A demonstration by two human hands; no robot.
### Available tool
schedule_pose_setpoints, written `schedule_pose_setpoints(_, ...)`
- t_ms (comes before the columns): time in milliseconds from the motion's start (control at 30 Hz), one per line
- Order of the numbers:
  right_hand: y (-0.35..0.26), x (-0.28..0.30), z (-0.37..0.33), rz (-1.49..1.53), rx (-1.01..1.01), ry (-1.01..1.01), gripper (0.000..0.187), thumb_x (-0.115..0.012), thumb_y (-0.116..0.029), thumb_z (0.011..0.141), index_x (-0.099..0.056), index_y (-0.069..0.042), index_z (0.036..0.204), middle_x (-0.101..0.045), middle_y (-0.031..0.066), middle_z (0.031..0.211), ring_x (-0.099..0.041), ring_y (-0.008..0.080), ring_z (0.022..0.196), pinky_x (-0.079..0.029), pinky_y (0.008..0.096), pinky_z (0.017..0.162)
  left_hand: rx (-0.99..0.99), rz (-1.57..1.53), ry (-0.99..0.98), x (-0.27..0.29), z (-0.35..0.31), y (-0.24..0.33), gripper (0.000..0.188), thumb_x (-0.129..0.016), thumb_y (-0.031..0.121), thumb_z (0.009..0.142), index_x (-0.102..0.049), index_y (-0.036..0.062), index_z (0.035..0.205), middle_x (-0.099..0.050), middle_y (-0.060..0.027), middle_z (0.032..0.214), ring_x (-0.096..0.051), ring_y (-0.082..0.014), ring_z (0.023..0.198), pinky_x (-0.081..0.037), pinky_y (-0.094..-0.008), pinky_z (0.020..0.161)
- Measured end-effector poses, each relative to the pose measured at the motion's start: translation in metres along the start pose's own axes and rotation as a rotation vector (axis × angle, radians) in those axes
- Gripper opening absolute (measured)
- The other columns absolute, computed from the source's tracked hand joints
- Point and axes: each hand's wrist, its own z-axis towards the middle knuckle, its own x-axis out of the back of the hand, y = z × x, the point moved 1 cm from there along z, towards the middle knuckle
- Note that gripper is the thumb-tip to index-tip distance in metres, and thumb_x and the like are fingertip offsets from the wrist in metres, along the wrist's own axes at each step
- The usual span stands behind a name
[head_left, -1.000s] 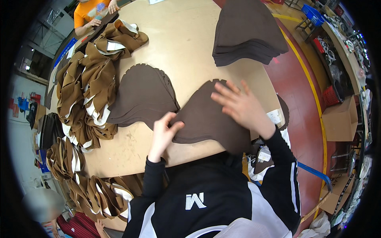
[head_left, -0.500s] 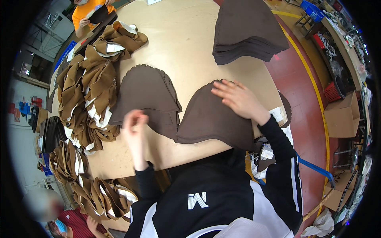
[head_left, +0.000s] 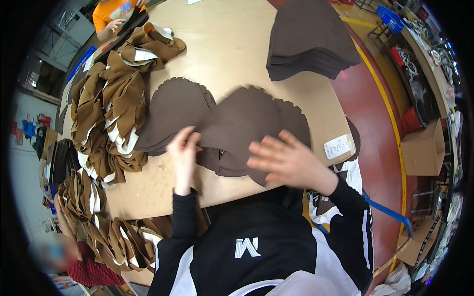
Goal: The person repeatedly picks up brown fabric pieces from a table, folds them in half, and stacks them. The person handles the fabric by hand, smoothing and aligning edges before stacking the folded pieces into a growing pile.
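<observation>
My left hand is closed in a pinch at the left tip of a dark brown cut panel with a notched, curved top. The exact grip is partly hidden. Over the lower right part of this panel, my right hand is spread with fingers apart, slightly blurred; whether it touches the panel I cannot tell. A pile of like panels lies to the left, partly under the pinched one. At the far right of the table stands a thick, neat stack of dark brown panels.
Rolled and folded tan pieces with white linings heap along the table's left side. A white label lies near the right edge of the table. People work at far left and lower left. A cardboard box stands right.
The dark brown panel has swung up and left, its left tip now at my left hand. My left hand moved slightly right; my right hand came down toward me from the panel's top edge.
</observation>
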Motion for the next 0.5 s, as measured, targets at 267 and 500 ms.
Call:
schedule_pose_setpoints(267,0.069,-0.04,0.002,-0.046,-0.215,-0.063,0.047,-0.053,-0.039,0.102,-0.052,-0.031,0.148,-0.045,-0.0011,0.159,-0.042,0.0223,0.145,-0.03,0.0481,0.121,-0.528,0.895,0.4,0.083,0.023,-0.014,0.044,-0.073,0.019,0.093,-0.062,0.0066,0.134,-0.066,-0.0122,0.128,-0.062,-0.0265,0.116,-0.048,-0.0386,0.101)
schedule_pose_setpoints(500,0.139,-0.033,0.017,0.063,-0.471,-0.003,0.047,-0.045,-0.035,0.107,-0.046,-0.026,0.153,-0.038,0.0061,0.162,-0.036,0.0273,0.148,-0.026,0.0528,0.121,-0.341,0.478,-0.352,-0.044,-0.056,-0.001,0.05,-0.085,0.025,0.079,-0.065,0.004,0.12,-0.063,-0.0136,0.101,-0.062,-0.026,0.09,-0.05,-0.0338,0.077)
